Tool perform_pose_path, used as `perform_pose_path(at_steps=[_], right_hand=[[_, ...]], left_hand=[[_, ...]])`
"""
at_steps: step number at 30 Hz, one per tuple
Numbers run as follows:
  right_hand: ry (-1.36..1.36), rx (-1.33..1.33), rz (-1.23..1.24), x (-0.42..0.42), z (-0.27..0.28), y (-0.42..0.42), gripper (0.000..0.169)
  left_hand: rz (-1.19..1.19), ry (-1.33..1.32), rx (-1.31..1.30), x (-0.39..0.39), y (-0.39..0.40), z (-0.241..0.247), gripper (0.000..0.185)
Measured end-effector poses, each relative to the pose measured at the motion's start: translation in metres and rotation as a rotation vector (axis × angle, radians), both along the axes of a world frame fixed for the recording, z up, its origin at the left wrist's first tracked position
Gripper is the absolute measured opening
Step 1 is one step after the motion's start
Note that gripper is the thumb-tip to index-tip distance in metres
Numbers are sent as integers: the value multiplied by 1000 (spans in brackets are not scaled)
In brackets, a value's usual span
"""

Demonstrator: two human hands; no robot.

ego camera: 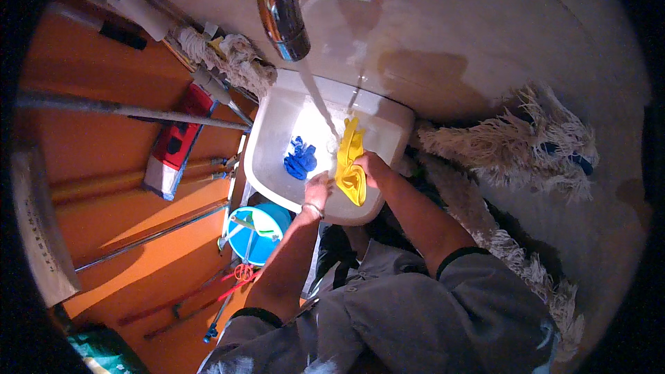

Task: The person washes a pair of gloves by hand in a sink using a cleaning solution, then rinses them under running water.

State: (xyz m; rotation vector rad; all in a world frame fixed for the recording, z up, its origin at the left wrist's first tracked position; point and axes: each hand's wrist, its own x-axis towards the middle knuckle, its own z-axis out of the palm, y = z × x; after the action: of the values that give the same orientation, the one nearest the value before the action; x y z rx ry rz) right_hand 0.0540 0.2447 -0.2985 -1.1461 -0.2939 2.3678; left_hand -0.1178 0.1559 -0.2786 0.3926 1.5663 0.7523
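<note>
Water runs from a curved chrome faucet (293,41) into a white sink basin (260,161). My right hand (375,168) is closed on the side of a yellow rubber glove (350,158), which hangs over the basin beside the stream. My left hand (318,189), with a bracelet at its wrist, is just left of the glove's lower part; its fingers are blurred, and whether they touch the glove cannot be told. A crumpled blue cloth or glove (300,158) lies on the basin floor, left of the stream.
Mop heads of string lie at the basin's right (509,150) and back left (228,57). A red flat mop or broom head (179,140) and several poles stand against the orange surface at left. A light-blue bucket (284,218) is below the basin's left corner.
</note>
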Motion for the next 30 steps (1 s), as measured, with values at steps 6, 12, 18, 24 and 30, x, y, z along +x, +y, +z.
perform_pose_path(at_steps=[6, 12, 18, 24, 30], right_hand=[[86, 75, -17, 6, 31, -8, 35], [-507, 613, 415, 12, 44, -5, 43], [-105, 411, -241, -1, 27, -1, 35], [-547, 280, -58, 6, 12, 1, 28], [-1053, 542, -90, 63, -109, -19, 25]], left_hand=[[269, -853, -115, 31, 49, 7, 55], [426, -566, 160, 25, 50, -19, 38], [406, -511, 207, 28, 54, 0, 36], [457, -596, 175, 27, 62, -4, 31], [271, -371, 159, 57, 80, -12, 33]])
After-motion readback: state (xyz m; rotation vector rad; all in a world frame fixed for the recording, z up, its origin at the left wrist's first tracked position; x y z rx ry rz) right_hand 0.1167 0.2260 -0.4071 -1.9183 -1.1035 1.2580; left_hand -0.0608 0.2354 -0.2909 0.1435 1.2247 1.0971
